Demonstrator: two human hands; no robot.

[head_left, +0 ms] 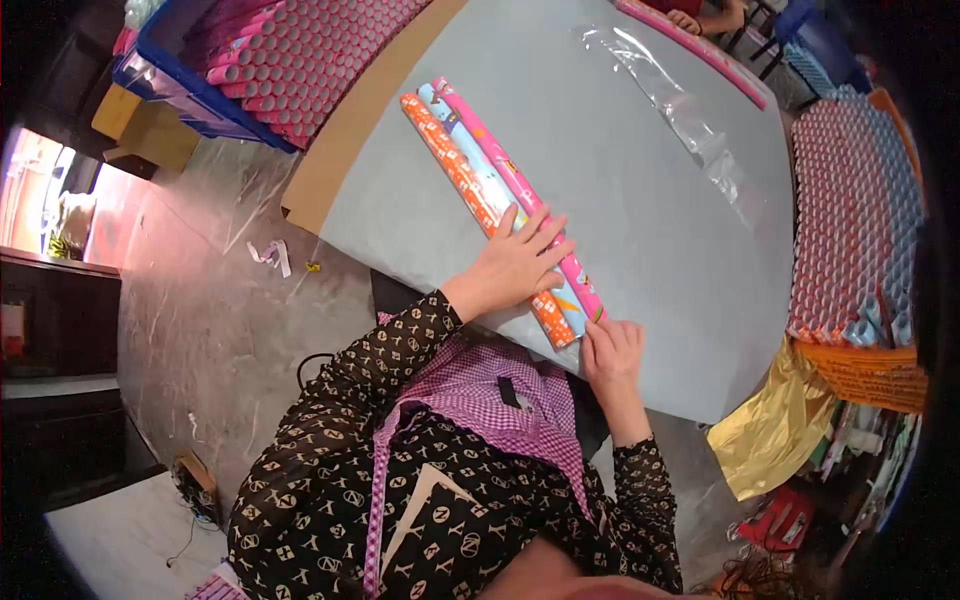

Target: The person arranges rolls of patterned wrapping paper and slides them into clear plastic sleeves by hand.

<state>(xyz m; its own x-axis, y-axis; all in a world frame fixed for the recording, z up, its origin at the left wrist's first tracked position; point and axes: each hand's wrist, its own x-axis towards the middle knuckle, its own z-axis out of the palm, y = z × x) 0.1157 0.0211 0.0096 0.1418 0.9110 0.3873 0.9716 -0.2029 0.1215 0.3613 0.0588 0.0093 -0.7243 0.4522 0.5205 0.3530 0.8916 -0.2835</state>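
Observation:
Three patterned rolls lie side by side on the grey table: an orange roll on the left, a light blue roll in the middle and a pink roll on the right. Across all three, my left hand lies flat with its fingers spread. My right hand is at the near end of the pink roll, its fingers close together against that end; whether they grip it is partly hidden.
Clear plastic film and another pink roll lie on the grey table, near a co-worker's hand. A blue crate of pink tubes stands left; stacked tubes and gold foil are right.

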